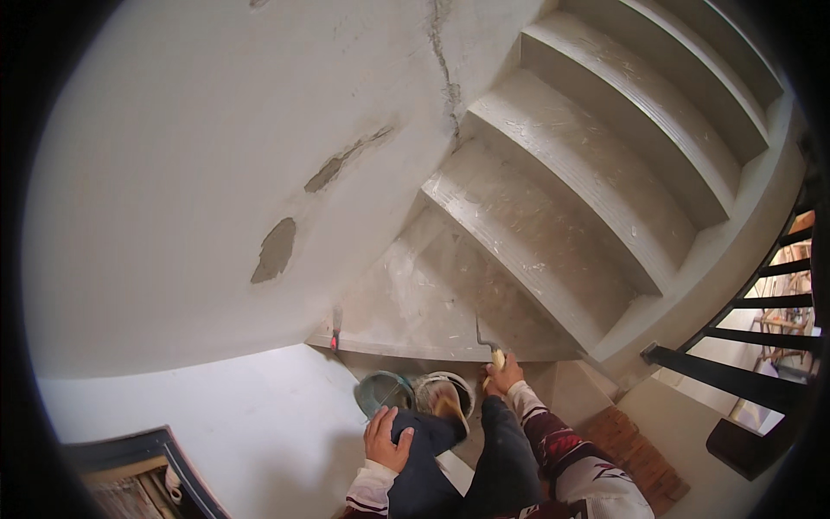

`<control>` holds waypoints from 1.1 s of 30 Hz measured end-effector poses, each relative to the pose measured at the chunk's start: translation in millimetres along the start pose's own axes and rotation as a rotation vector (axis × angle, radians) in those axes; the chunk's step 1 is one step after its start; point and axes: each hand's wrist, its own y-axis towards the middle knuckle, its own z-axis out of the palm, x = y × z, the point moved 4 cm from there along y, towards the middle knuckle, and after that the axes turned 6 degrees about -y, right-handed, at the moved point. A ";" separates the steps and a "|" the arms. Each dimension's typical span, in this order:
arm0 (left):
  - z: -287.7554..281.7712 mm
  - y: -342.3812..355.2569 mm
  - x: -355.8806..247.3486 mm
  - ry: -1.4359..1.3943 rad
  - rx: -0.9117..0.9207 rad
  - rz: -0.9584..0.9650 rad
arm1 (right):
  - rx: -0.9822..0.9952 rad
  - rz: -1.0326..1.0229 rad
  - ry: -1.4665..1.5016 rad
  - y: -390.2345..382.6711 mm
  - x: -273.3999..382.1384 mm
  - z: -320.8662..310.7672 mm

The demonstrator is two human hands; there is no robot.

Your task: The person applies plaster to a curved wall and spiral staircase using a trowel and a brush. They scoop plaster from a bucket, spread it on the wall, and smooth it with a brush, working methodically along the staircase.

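Note:
My right hand (pixel 505 375) grips the light wooden handle of a trowel (pixel 497 356), its thin metal part pointing up over the lowest step. My left hand (pixel 386 441) rests on my left knee, fingers spread, holding nothing. Close beyond that hand stands a teal bucket (pixel 367 395). Beside it is a white bucket (pixel 468 394), partly hidden by my foot and leg; I cannot make out its contents. On the left end of the lowest step (pixel 406 285) lies a putty knife (pixel 335 340) with a red and black handle.
Curved concrete stairs (pixel 588 173) rise to the upper right. The pale wall (pixel 173 199) on the left has bare grey patches (pixel 276 252) and a long crack (pixel 443 69). A dark railing (pixel 735 376) edges the right side. Brown blocks (pixel 635 458) lie at lower right.

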 end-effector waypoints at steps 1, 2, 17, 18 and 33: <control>-6.5 7.9 -9.5 0.055 0.013 0.044 | 0.003 -0.030 -0.023 8.4 3.0 -3.7; -12.2 16.5 -18.7 0.110 0.027 0.089 | 0.007 -0.060 -0.047 20.8 2.1 -5.3; 18.0 258.8 54.9 0.322 0.430 -0.057 | -0.205 -0.122 -0.154 231.1 224.6 -55.8; 10.4 275.9 55.2 0.356 0.464 -0.072 | -0.194 -0.115 -0.190 247.1 236.6 -58.7; 14.0 343.4 40.0 0.452 0.493 -0.128 | -0.228 -0.084 -0.237 376.4 243.1 -104.7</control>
